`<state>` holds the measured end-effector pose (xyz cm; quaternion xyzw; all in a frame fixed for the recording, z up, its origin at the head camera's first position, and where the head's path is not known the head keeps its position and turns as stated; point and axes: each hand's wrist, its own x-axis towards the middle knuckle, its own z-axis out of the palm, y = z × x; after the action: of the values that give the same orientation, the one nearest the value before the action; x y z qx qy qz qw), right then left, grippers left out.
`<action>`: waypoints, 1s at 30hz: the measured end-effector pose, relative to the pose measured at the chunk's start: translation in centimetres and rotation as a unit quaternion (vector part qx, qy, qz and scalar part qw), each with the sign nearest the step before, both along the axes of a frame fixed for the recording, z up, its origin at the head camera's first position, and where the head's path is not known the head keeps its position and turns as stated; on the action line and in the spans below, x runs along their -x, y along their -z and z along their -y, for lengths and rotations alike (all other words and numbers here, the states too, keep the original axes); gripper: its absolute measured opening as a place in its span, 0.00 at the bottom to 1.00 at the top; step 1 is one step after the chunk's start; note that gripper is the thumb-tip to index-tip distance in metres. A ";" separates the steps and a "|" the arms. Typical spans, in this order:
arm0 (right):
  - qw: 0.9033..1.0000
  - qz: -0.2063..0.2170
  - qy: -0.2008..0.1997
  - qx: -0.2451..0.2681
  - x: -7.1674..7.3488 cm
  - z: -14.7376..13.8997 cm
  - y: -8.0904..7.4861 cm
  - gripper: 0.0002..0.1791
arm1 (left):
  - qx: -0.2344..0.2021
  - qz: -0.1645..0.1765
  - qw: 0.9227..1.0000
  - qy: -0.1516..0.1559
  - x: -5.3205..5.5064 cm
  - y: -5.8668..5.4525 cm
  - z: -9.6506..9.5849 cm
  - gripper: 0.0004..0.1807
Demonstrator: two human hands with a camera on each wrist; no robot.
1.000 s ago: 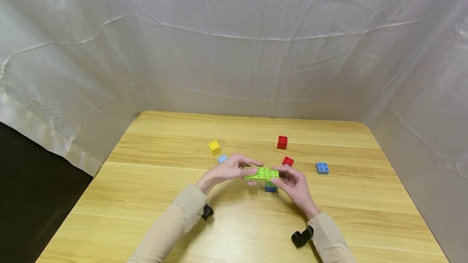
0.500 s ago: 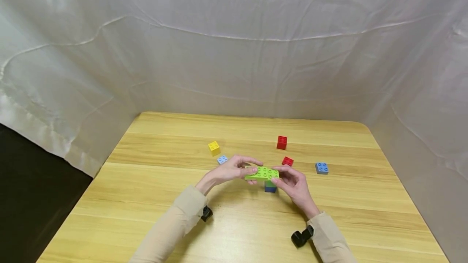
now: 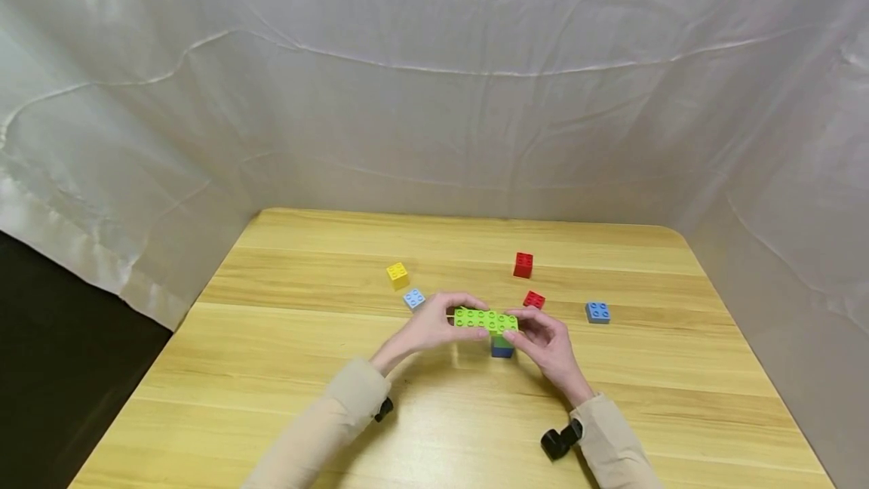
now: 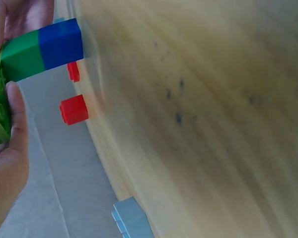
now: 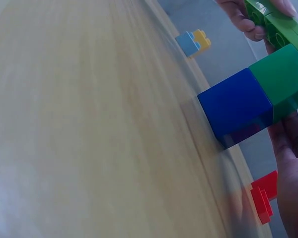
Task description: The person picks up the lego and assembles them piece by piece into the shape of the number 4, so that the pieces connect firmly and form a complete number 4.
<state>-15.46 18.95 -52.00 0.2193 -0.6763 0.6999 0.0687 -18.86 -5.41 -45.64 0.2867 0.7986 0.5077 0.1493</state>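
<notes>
A long lime-green toy building brick (image 3: pixel 485 318) lies across the top of a small stack, its studs facing up. Beneath its right end sit a darker green brick (image 5: pixel 282 79) and a dark blue brick (image 5: pixel 237 106), best seen in the right wrist view. My left hand (image 3: pixel 434 323) grips the lime brick's left part, thumb along the near side and fingers on the far side. With thumb and fingers, my right hand (image 3: pixel 553 349) pinches its right end where it meets the stack. I cannot tell whether the blue brick touches the table.
Behind the hands lie a yellow brick (image 3: pixel 397 275), a light blue brick (image 3: pixel 414 299) and two red bricks, one farther back (image 3: pixel 523 265) and one nearer (image 3: pixel 534 299). A blue brick (image 3: pixel 597 313) lies to the right on the wooden table (image 3: pixel 326 262). Pale sheeting (image 3: pixel 434 134) hangs behind.
My left thumb has moved off the lime brick's studs to its near side, and the left wrist has turned slightly. My right hand and the stack have stayed in place.
</notes>
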 end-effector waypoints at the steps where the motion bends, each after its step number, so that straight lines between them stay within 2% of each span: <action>1: 1.000 0.000 0.000 0.000 0.0 0.0 0.0 0.17 | 0.003 -0.007 1.000 -0.008 -0.1 0.1 -0.1 0.23; 5: 1.000 0.000 -0.001 0.001 0.0 0.0 -0.1 0.17 | 0.007 -0.023 0.999 -0.026 -0.2 0.2 -0.2 0.23; 9: 1.000 0.002 -0.003 0.003 0.0 0.0 -0.1 0.18 | 0.005 -0.036 0.999 -0.030 -0.2 0.4 -0.2 0.23; 15: 0.999 0.030 -0.018 -0.016 -0.2 -0.4 -0.5 0.20 | 0.002 -0.034 0.999 -0.028 -0.2 0.5 -0.2 0.22; 20: 0.998 0.057 -0.034 -0.024 -0.1 -2.1 -0.7 0.24 | 0.001 -0.024 0.999 -0.025 -0.2 0.5 -0.2 0.21; 22: 0.997 0.070 -0.020 -0.018 0.1 -3.5 -0.6 0.25 | 0.002 -0.018 1.000 -0.024 -0.2 0.4 -0.2 0.22; 26: 0.994 0.095 0.049 0.001 0.7 -6.8 -0.8 0.25 | 0.006 -0.009 1.000 -0.024 -0.3 0.3 -0.3 0.22; 30: 0.990 0.092 0.107 0.019 1.1 -9.8 -1.0 0.25 | 0.010 -0.012 1.000 -0.024 -0.3 0.2 -0.3 0.22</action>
<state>-16.61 28.75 -51.03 0.0792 -0.6856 0.7186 0.0852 -18.59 -5.09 -45.88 0.2716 0.8118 0.5001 0.1304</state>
